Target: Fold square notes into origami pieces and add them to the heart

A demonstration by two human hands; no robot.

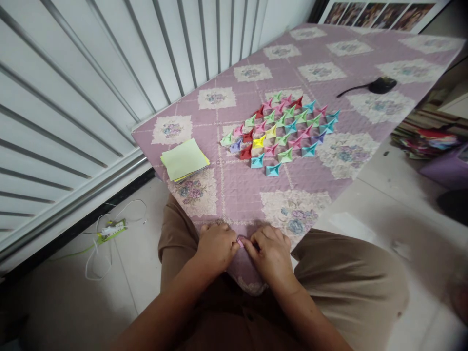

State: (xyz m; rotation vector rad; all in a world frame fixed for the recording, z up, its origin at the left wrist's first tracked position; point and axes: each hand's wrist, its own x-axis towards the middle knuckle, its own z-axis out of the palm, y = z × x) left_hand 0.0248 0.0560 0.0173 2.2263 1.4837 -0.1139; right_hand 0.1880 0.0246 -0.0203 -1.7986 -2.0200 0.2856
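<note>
Close to the near corner of the table, a small folded piece of pink paper [240, 242] sits between my two hands. My left hand [218, 246] pinches its left side, with the fingers curled. From the other side, the thumb and fingers of my right hand [271, 251] close on it; most of the paper is hidden by my fingers. Beyond my hands stand several rows of small folded paper pieces [270, 132] in green, pink, red, yellow, blue and purple, each with pointed tips. A stack of pale green and yellow paper sheets [184, 160] lies to the left.
A purple floral cloth [241, 195] covers the table. A black object with a thin tail [382, 85] rests at the far right. White slatted panels [109, 58] border the left edge. A power strip [112, 230] with cables lies on the floor. Picture frame [380, 14] stands behind.
</note>
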